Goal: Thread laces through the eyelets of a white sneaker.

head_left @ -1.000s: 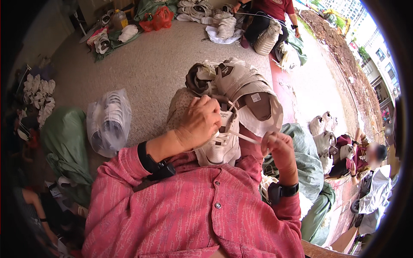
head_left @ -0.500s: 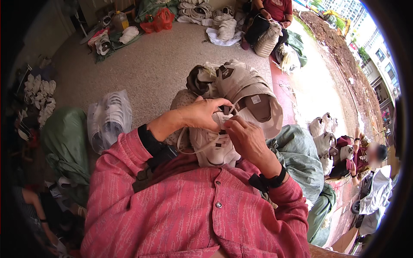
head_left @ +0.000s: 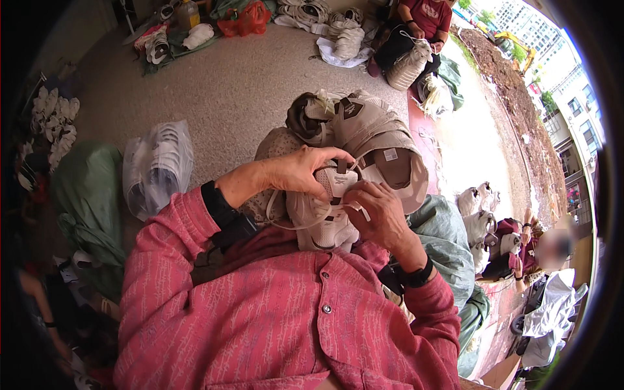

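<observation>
A pale beige sneaker (head_left: 320, 233) rests in my lap with its toe toward me. My left hand (head_left: 292, 171) grips its opening, thumb on the near side and forefinger across the tongue (head_left: 340, 184). At the eyelets on the right side, my right hand (head_left: 385, 213) pinches the white shoelace, a short end sticking out by the fingers. A loop of the shoelace (head_left: 281, 226) hangs out on the left. Right behind lies a nested stack of beige shoes (head_left: 364, 123), its nearest shoe showing a brown insole (head_left: 390, 170).
A clear plastic bag of shoes (head_left: 159, 166) stands left, beside a green sack (head_left: 88, 201). Another green sack (head_left: 439, 240) lies by my right arm. Ahead, a seated person (head_left: 422, 19) holds a shoe stack (head_left: 408, 68). Another person (head_left: 520, 244) sits at right among shoes.
My right hand has moved slightly down and right, away from the tongue, with the shoelace. The tongue now shows more fully. My left hand keeps its grip.
</observation>
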### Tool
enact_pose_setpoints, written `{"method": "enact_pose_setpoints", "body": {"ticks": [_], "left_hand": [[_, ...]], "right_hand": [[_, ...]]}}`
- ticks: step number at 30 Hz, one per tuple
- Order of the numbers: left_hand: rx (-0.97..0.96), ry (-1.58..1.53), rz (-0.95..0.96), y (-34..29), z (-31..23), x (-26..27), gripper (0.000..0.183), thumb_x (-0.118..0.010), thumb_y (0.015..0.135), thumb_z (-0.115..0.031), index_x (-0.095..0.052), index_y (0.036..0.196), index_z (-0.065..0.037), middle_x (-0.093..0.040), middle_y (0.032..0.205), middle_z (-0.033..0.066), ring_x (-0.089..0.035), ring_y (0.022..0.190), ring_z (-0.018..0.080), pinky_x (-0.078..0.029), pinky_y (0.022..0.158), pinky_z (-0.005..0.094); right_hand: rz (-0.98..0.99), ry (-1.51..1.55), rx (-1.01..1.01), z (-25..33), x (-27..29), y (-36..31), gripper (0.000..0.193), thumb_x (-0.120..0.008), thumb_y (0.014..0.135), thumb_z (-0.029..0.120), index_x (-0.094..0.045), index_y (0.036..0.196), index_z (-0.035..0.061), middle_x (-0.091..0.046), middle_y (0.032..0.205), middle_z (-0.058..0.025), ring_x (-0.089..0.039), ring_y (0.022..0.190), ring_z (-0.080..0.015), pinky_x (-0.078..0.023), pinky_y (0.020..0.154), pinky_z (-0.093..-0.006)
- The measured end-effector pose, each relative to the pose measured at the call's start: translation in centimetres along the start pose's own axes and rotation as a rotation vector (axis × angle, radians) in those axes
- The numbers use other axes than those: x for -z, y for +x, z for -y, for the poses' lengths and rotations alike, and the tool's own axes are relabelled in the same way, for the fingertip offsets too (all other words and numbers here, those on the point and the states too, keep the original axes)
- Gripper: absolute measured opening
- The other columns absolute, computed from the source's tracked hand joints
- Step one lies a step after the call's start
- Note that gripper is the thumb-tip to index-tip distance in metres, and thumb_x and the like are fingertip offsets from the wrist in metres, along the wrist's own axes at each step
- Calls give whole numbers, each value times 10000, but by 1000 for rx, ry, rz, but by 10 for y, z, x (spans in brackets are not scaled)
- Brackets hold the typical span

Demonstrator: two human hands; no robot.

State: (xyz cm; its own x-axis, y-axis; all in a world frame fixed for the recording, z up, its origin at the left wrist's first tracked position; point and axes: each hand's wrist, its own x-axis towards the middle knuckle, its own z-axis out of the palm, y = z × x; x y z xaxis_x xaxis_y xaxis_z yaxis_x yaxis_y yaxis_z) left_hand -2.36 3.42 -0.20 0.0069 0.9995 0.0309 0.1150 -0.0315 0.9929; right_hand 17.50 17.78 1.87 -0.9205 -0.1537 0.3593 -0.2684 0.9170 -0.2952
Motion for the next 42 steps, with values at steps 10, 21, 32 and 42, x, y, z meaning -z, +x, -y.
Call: {"method": "enact_pose_setpoints", "body": {"ticks": [10, 21, 32, 42], "left_hand": [[-21, 662, -7, -6, -7, 8, 770, -780, 686, -160, -463, 1378, -40, -672, 1117, 168, -653, 1039, 235, -512, 908, 336], [-120, 441, -54, -6, -8, 0, 732, -757, 672, -76, -481, 1348, -30, -674, 1058, 93, -614, 952, 128, -507, 865, 286], [7, 277, -24, -7, -8, 4, 745, -777, 677, -94, -477, 1356, -30, -643, 1159, 112, -597, 1063, 164, -484, 941, 308], [16, 741, -243, -3, -6, -13, 636, -752, 670, -145, -551, 1259, -11, -679, 1024, 161, -633, 1021, 198, -508, 856, 324]], "right_hand": [[-69, 83, -87, 3, -23, -6, 165, -653, 852, 79, -610, 1011, 68, -603, 1016, -87, -595, 891, -284, -446, 771, -388], [-55, 86, -165, 4, -20, -1, 160, -651, 844, 70, -610, 999, 61, -626, 944, -77, -605, 804, -271, -430, 749, -366], [14, 139, -240, 10, -17, 0, 171, -674, 845, 133, -629, 1000, 77, -592, 910, -71, -597, 803, -272, -409, 751, -374], [-41, 193, -295, 8, -26, -2, 159, -671, 848, 130, -633, 995, 83, -595, 913, -66, -595, 808, -266, -393, 769, -371]]}}
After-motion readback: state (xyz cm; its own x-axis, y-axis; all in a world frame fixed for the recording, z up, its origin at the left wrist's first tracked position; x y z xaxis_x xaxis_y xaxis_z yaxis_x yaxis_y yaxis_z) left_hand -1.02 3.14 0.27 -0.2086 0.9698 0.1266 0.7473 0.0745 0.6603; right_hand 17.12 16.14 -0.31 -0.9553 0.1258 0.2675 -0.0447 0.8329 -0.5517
